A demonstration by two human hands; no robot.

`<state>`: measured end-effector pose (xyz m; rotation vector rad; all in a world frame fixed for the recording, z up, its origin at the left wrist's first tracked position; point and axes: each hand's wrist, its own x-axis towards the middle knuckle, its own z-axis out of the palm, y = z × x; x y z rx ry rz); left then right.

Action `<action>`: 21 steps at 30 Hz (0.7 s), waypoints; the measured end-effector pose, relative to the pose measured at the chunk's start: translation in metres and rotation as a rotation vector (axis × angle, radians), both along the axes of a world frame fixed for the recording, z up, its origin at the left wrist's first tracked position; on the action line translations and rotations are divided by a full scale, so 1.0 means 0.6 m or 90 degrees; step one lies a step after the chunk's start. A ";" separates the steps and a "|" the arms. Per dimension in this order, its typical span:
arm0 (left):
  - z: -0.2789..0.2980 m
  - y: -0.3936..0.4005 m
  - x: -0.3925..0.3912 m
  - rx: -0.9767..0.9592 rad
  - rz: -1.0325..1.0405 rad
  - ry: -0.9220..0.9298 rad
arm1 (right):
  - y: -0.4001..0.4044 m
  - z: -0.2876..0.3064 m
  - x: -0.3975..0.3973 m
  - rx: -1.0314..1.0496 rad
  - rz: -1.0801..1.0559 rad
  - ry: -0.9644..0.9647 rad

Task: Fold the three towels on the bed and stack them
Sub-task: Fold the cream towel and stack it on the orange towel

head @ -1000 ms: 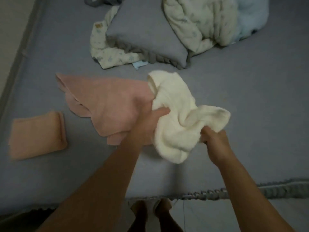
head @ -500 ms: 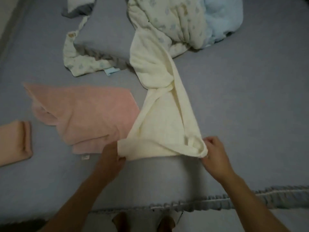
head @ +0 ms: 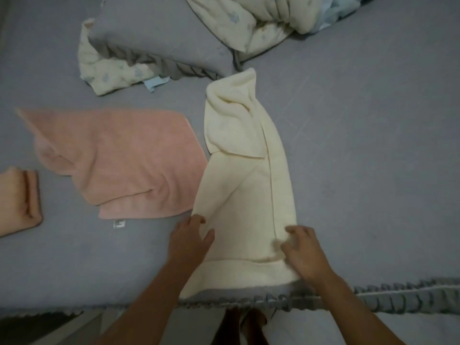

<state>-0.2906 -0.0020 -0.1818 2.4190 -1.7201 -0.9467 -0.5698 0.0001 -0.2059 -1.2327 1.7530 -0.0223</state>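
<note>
A cream towel [head: 245,185] lies lengthwise on the grey bed [head: 373,158], its far end bunched and its near end at the bed's edge. My left hand [head: 190,239] pinches the towel's near left edge. My right hand [head: 302,250] rests on its near right part with fingers curled into the cloth. To the left lies a pink towel [head: 119,160], loosely spread and partly doubled over. A folded peach towel [head: 17,197] sits at the far left edge of the view.
A grey pillow [head: 159,33] with a braided trim lies at the back, on a pale printed cloth [head: 109,70]. A crumpled cream and blue quilt [head: 261,18] is behind it. The bed's ruffled edge [head: 398,297] runs along the front; my feet show on the floor below.
The cream towel went from a bundle held in the air to a long strip laid on the bed. Both hands have drawn its near end toward the bed's edge.
</note>
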 end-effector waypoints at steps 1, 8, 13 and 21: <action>0.000 -0.036 -0.013 -0.021 -0.007 0.010 | -0.026 -0.001 0.008 -0.020 -0.020 0.004; -0.058 -0.277 -0.082 -0.084 0.094 0.081 | -0.209 -0.024 0.061 -0.126 -0.045 0.059; -0.080 -0.420 -0.025 -0.069 0.568 0.436 | -0.299 -0.043 0.075 -0.129 -0.065 0.096; -0.014 -0.494 0.175 -0.337 0.445 0.200 | -0.259 -0.017 -0.019 -0.019 -0.115 0.079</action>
